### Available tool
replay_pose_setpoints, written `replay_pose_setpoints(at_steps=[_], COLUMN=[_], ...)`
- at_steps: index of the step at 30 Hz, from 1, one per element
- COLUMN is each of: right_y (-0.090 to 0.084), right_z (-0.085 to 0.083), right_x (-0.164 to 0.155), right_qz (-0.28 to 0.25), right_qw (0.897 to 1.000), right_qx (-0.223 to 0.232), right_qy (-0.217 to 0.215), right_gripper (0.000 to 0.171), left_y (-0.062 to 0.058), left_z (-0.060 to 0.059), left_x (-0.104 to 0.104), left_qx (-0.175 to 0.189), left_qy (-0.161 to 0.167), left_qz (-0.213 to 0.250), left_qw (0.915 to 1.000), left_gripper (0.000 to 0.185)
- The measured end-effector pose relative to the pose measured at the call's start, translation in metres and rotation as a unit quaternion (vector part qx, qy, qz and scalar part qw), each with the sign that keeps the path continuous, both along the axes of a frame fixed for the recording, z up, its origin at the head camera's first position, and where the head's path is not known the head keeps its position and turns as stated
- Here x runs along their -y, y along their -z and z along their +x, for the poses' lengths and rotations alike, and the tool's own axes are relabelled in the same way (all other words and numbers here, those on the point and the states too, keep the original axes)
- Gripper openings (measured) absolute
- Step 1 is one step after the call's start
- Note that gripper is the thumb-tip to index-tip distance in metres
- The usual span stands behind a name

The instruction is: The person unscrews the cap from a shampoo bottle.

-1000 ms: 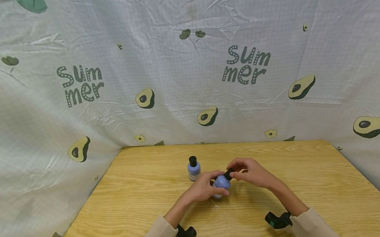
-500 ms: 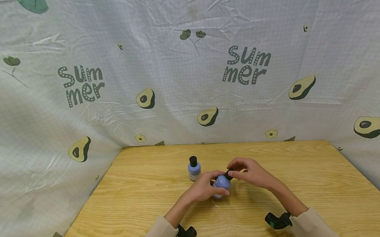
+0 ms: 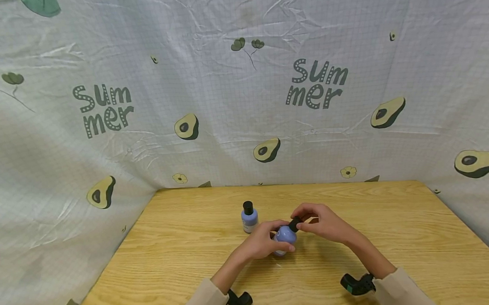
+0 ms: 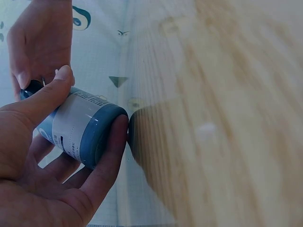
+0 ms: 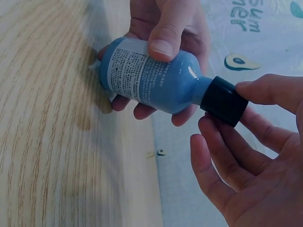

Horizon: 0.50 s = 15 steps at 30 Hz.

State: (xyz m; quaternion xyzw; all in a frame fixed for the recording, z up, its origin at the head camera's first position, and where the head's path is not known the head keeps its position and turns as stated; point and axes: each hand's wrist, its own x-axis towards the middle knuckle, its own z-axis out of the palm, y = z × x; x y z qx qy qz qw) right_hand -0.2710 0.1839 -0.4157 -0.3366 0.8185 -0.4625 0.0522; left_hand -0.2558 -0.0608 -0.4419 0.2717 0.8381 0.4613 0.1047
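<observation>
A blue bottle (image 3: 285, 234) with a white printed label leans to the right, low over the table. My left hand (image 3: 260, 241) grips its body, the thumb on the near side and the fingers curled beneath, as the right wrist view shows. The black cap (image 5: 224, 101) sits on the bottle's neck, and my right hand (image 3: 324, 223) pinches it between thumb and fingers. Behind my left hand a second blue bottle (image 3: 250, 219) with a black cap stands upright on the table. In the left wrist view the held bottle's base (image 4: 105, 135) rests against my left fingers.
The wooden table (image 3: 182, 238) stretches out on both sides of the hands. A pale hanging sheet (image 3: 225, 103) with avocado prints rises behind the table's back edge. Black wrist devices, one on the left (image 3: 240, 302) and one on the right (image 3: 357, 284), hang near the sleeves.
My right fingers and thumb have shifted slightly around the black cap. The left hand, the held bottle and the standing bottle look the same.
</observation>
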Motion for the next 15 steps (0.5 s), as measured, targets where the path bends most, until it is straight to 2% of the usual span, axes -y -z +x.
replay_pose_setpoints(at_steps=[4, 11, 15], right_y=[-0.0002, -0.0012, -0.0016], right_z=[0.0004, 0.0023, 0.0024], right_x=[0.0001, -0.0004, -0.0005], right_qz=[-0.002, 0.020, 0.018], right_qw=[1.000, 0.999, 0.999], right_qx=[-0.002, -0.015, -0.017], right_qy=[-0.003, 0.035, 0.035], right_gripper=[0.023, 0.023, 0.021], left_y=[0.0000, -0.0008, -0.0011], left_z=[0.0001, 0.0014, 0.0016], left_x=[-0.0001, 0.0002, 0.0003], left_qx=[-0.002, -0.002, -0.002], left_qy=[0.002, 0.002, 0.000], left_qz=[0.000, 0.002, 0.002], left_qw=[1.0000, 1.0000, 1.0000], left_gripper=[0.055, 0.056, 0.057])
